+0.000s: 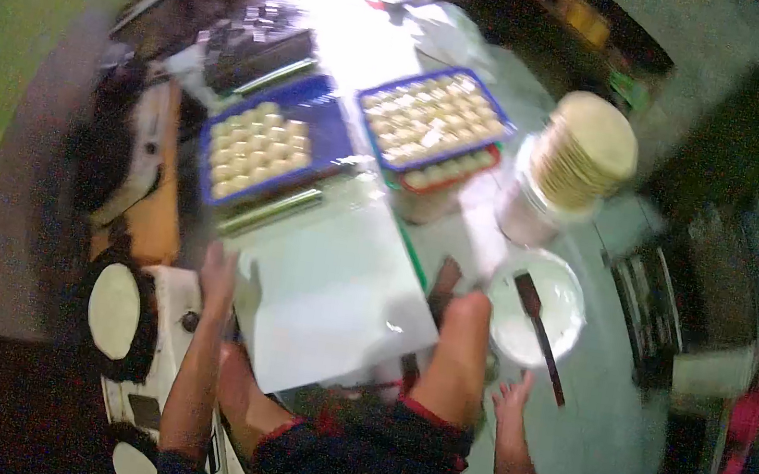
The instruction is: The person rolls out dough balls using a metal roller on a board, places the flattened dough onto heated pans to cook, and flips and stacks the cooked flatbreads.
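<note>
Two bare hands above a crowded dough station: right hand (513, 401), fingers spread wide, seemingly empty, just short of a white bowl (496, 336) with a brown spatula (537, 325) lying across it; left hand (218, 277), blurred, at the left edge of a pale work board (322, 297), grip on anything impossible to tell. Just beside the left forearm (192, 385), a white stove (179, 292) bearing a pale dough round (114, 310) on a dark pan (134, 366), with a second pale round (133, 469) nearer the body. Beyond the board, a metal rod (269, 211), perhaps a rolling pin, then a blue tray (313, 100) partly filled with dough balls (260, 152); farther right, another blue tray (449, 153) above a red tray (494, 161), and a stack of flatbreads (595, 151) atop a pale tub (529, 210). For sound handling, by the look of this layout: take the spatula by the narrow near end; lift straight up, without dragging the rim or tipping the bowl; steady the board with a flat left palm; keep the left forearm well away from the pan, possibly hot.
</note>
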A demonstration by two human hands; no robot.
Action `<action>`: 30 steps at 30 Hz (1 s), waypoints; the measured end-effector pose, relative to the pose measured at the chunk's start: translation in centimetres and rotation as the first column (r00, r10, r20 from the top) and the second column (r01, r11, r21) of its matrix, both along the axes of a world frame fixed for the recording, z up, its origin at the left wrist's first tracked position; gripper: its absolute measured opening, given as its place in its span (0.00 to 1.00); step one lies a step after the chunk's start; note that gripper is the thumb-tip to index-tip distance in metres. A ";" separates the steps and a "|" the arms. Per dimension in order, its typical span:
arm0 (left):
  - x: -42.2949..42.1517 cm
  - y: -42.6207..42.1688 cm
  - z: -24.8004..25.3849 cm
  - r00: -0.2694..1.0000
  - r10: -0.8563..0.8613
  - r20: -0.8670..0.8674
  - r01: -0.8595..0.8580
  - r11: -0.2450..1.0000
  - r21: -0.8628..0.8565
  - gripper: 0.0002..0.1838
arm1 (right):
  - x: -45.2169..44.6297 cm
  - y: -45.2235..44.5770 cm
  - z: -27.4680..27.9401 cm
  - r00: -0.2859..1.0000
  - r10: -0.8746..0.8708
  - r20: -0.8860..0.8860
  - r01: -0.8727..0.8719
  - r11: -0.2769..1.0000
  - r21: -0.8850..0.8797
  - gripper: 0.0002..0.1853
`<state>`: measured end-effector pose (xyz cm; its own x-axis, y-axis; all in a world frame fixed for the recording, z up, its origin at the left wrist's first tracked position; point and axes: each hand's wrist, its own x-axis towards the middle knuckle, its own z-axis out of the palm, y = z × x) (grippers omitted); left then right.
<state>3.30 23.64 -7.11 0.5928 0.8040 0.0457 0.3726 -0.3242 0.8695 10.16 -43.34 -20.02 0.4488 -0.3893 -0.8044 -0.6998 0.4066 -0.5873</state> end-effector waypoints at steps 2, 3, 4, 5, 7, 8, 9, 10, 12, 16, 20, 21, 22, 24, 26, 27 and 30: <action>4.1 1.4 3.2 0.962 0.274 0.006 -0.274 0.960 0.058 0.34 | -0.4 0.8 1.2 0.996 0.026 0.089 0.005 0.944 -0.330 0.41; 5.7 4.2 2.4 0.928 0.371 0.019 -0.371 0.928 0.024 0.38 | -0.1 1.2 2.7 0.990 0.033 0.135 0.037 0.871 -0.489 0.35; 7.1 5.3 3.4 0.911 0.411 0.011 -0.408 0.907 -0.108 0.38 | 1.1 2.3 4.8 0.958 0.152 0.245 -0.002 0.853 -0.522 0.31; 7.3 6.9 3.2 0.903 0.425 -0.059 -0.429 0.894 -0.127 0.38 | 1.8 3.7 7.2 0.903 0.261 0.341 -0.030 0.830 -0.556 0.28; 8.3 11.5 0.6 0.872 0.426 -0.242 -0.452 0.890 -0.061 0.37 | 3.7 5.6 9.4 0.750 0.447 0.488 -0.130 0.823 -0.554 0.20; 8.9 13.5 -0.9 0.838 0.417 -0.351 -0.440 0.898 0.015 0.36 | 5.4 7.2 11.1 0.704 0.490 0.514 -0.180 0.823 -0.538 0.19; 8.4 12.8 1.1 0.858 0.392 -0.333 -0.417 0.909 -0.006 0.34 | 7.0 9.3 13.4 0.663 0.531 0.528 -0.238 0.818 -0.524 0.18; 8.0 10.4 4.6 0.877 0.366 -0.310 -0.394 0.919 -0.031 0.32 | 8.7 11.3 15.0 0.616 0.571 0.542 -0.295 0.805 -0.514 0.17; 7.6 7.9 6.8 0.910 0.348 -0.225 -0.373 0.924 -0.081 0.30 | 12.0 15.3 16.5 0.501 0.684 0.530 -0.388 0.725 -0.569 0.16; 2.2 3.3 6.5 0.929 0.339 -0.150 -0.356 0.928 -0.109 0.31 | 17.8 26.6 18.4 0.205 0.798 0.567 -0.579 0.566 -0.587 0.11; -4.3 0.2 0.7 0.923 0.327 -0.202 -0.377 0.874 -0.308 0.36 | 25.3 41.0 21.0 -0.095 0.852 0.515 -0.692 0.316 -0.649 0.14; -5.1 -0.5 1.3 0.917 0.334 -0.217 -0.393 0.844 -0.365 0.38 | 26.7 44.8 21.8 -0.137 0.814 0.564 -0.745 0.290 -0.600 0.15; -5.5 -1.7 3.5 0.912 0.340 -0.231 -0.408 0.812 -0.418 0.40 | 29.5 48.6 21.4 -0.260 0.840 0.476 -0.720 0.159 -0.675 0.16; -6.0 -2.6 3.1 0.899 0.389 -0.202 -0.436 0.847 -0.305 0.43 | 32.9 55.8 19.8 -0.215 0.845 0.489 -0.762 0.167 -0.625 0.19; -5.7 -3.2 2.2 0.890 0.433 -0.146 -0.432 0.901 0.039 0.47 | 36.2 61.0 17.4 -0.285 0.932 0.225 -0.668 -0.025 -0.744 0.24; -4.8 -4.0 3.3 0.881 0.452 -0.141 -0.420 0.883 0.208 0.49 | 37.1 62.4 16.0 -0.279 0.946 0.163 -0.665 -0.068 -0.744 0.24; -2.6 -3.3 5.9 0.932 0.275 -0.234 -0.134 0.866 0.482 0.45 | 37.2 66.6 12.3 -0.310 0.947 0.088 -0.678 -0.156 -0.718 0.25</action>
